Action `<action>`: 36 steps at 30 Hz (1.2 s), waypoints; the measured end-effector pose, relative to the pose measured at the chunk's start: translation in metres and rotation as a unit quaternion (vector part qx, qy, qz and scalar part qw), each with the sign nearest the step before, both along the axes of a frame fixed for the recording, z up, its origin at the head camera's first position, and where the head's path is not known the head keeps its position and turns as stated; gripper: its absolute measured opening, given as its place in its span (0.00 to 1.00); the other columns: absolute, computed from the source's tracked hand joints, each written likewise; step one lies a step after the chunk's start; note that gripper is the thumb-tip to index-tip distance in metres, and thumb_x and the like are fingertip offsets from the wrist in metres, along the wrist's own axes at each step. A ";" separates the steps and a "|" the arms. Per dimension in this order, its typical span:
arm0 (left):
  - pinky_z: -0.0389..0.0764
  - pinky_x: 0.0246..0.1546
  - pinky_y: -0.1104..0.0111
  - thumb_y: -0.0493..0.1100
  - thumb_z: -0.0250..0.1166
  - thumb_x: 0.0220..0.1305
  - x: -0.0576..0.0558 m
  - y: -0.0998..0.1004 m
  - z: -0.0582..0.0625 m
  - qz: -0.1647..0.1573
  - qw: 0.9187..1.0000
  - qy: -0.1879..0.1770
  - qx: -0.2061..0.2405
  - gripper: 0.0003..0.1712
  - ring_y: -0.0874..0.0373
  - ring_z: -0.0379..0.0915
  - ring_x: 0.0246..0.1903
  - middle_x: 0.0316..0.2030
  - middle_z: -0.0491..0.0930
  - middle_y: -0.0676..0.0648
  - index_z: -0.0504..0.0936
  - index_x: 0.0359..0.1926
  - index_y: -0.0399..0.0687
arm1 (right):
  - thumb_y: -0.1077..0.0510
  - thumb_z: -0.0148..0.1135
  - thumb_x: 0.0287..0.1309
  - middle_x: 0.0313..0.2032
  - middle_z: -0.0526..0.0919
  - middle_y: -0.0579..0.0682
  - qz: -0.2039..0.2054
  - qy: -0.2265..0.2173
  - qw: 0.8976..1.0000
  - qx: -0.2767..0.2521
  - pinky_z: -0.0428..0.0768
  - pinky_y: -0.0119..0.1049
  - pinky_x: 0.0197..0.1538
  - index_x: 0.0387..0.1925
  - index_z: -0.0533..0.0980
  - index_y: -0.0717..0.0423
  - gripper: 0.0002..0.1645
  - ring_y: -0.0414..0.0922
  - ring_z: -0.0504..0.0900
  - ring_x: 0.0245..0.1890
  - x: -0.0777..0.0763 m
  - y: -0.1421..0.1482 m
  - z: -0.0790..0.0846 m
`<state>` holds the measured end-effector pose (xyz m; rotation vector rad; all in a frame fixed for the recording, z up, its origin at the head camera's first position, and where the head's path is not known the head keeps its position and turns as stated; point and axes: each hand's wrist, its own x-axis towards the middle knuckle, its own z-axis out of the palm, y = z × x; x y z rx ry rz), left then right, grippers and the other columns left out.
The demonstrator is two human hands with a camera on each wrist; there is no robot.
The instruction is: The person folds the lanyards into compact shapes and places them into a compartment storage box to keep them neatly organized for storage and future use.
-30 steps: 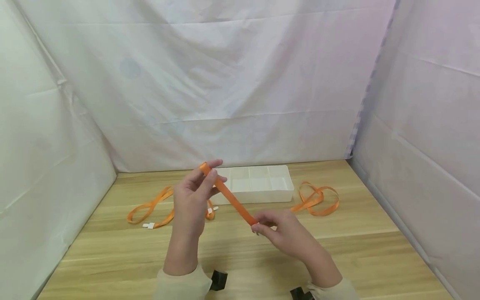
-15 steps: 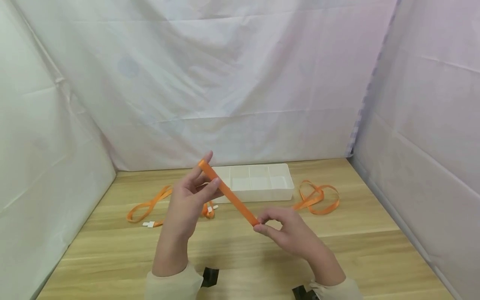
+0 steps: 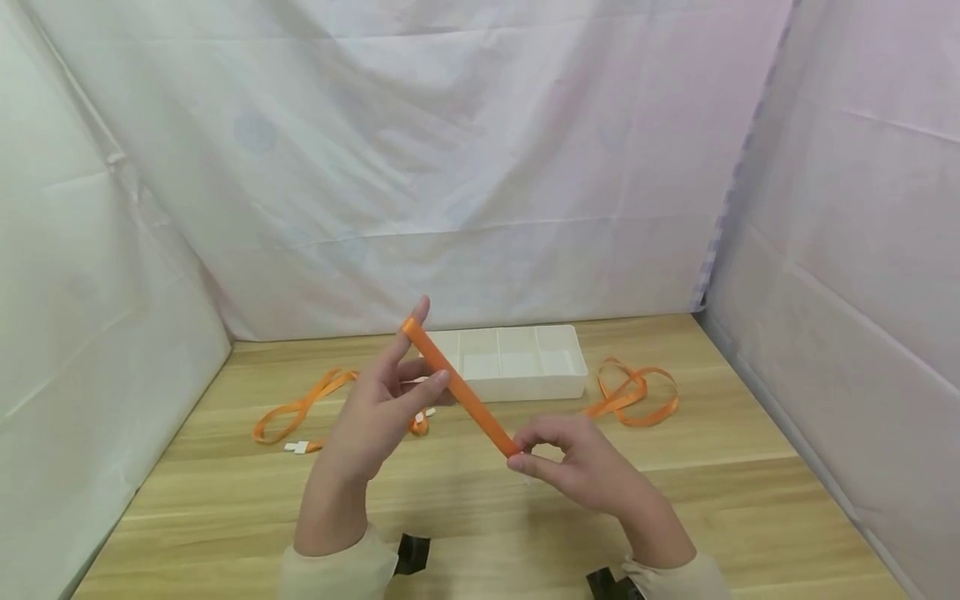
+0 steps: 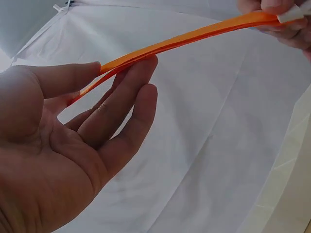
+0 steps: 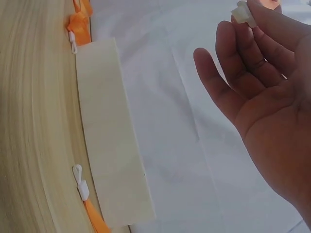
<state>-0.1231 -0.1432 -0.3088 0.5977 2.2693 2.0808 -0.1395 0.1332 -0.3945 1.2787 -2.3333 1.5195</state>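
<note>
In front of the long white compartmented box (image 3: 525, 388), the left hand (image 3: 378, 414) pinches a flat, doubled orange fabric strap (image 3: 480, 412) whose upper loop could slide free if the right hand (image 3: 583, 467), gripping its small white fitting (image 5: 243, 15), pulled too hard.

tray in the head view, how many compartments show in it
4 in the white tray, in one row: far left, centre left, centre right, far right. The left hand and orange strap cover its left end, so more may be hidden.
</note>
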 end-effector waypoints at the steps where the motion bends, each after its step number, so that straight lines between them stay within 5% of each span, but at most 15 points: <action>1: 0.87 0.59 0.64 0.36 0.63 0.77 0.000 -0.001 0.000 -0.004 1.000 -0.002 -0.001 0.49 0.50 0.92 0.43 0.48 0.88 0.36 0.51 0.83 0.81 | 0.60 0.72 0.67 0.32 0.89 0.42 -0.002 -0.003 1.000 0.005 0.85 0.36 0.49 0.38 0.86 0.46 0.04 0.35 0.84 0.37 0.000 0.000 -0.001; 7: 0.83 0.44 0.69 0.33 0.65 0.74 0.008 -0.002 0.005 -0.036 0.998 0.012 -0.046 0.52 0.55 0.83 0.35 0.43 0.88 0.42 0.50 0.84 0.79 | 0.56 0.73 0.67 0.36 0.89 0.38 -0.034 -0.012 0.999 0.033 0.86 0.35 0.50 0.37 0.85 0.44 0.02 0.35 0.85 0.41 -0.001 0.003 -0.003; 12: 0.76 0.35 0.71 0.29 0.64 0.72 0.014 0.001 0.012 -0.105 0.992 0.038 -0.051 0.56 0.55 0.68 0.27 0.37 0.85 0.43 0.47 0.86 0.75 | 0.57 0.74 0.66 0.35 0.89 0.39 -0.041 0.001 0.999 0.019 0.86 0.36 0.47 0.38 0.87 0.45 0.03 0.35 0.85 0.38 -0.002 0.002 -0.002; 17: 0.67 0.30 0.69 0.25 0.61 0.72 0.017 0.013 0.010 -0.207 0.972 0.097 -0.046 0.56 0.57 0.60 0.26 0.36 0.84 0.38 0.42 0.87 0.59 | 0.61 0.73 0.66 0.35 0.92 0.41 -0.072 0.000 0.997 -0.013 0.86 0.36 0.49 0.40 0.88 0.47 0.05 0.34 0.87 0.39 -0.003 -0.001 0.000; 19: 0.71 0.31 0.70 0.25 0.60 0.73 0.018 0.021 0.008 -0.246 0.961 0.112 -0.051 0.54 0.60 0.65 0.29 0.41 0.87 0.34 0.41 0.87 0.54 | 0.66 0.73 0.64 0.36 0.92 0.43 -0.096 0.017 0.994 -0.045 0.85 0.34 0.51 0.41 0.87 0.48 0.09 0.36 0.88 0.41 -0.005 -0.004 0.003; 24: 0.80 0.49 0.73 0.26 0.55 0.74 0.011 0.040 -0.007 -0.301 0.953 0.010 -0.011 0.55 0.64 0.84 0.48 0.55 0.85 0.25 0.38 0.87 0.66 | 0.76 0.70 0.60 0.35 0.87 0.49 -0.114 0.096 0.972 -0.183 0.83 0.29 0.55 0.42 0.81 0.60 0.13 0.41 0.86 0.40 -0.012 -0.014 0.010; 27: 0.77 0.47 0.73 0.25 0.53 0.72 0.004 0.046 -0.021 -0.303 0.949 -0.072 0.039 0.57 0.64 0.84 0.43 0.57 0.80 0.18 0.39 0.86 0.74 | 0.67 0.73 0.64 0.34 0.87 0.51 -0.108 0.137 0.956 -0.238 0.84 0.27 0.54 0.43 0.79 0.65 0.11 0.39 0.86 0.39 -0.014 -0.019 0.008; 31: 0.72 0.40 0.71 0.26 0.53 0.72 0.001 0.050 -0.035 -0.292 0.948 -0.109 0.059 0.55 0.62 0.72 0.31 0.54 0.78 0.15 0.42 0.87 0.71 | 0.59 0.78 0.62 0.36 0.89 0.52 -0.081 0.150 0.947 -0.274 0.87 0.28 0.51 0.49 0.79 0.68 0.22 0.38 0.88 0.38 -0.014 -0.022 0.002; 36: 0.69 0.36 0.71 0.25 0.50 0.69 -0.002 0.053 -0.036 -0.283 0.948 -0.136 0.057 0.55 0.60 0.66 0.27 0.42 0.92 0.40 0.43 0.86 0.70 | 0.57 0.79 0.61 0.35 0.91 0.55 -0.085 0.197 0.938 -0.271 0.87 0.27 0.48 0.51 0.83 0.67 0.22 0.40 0.88 0.34 -0.016 -0.025 0.004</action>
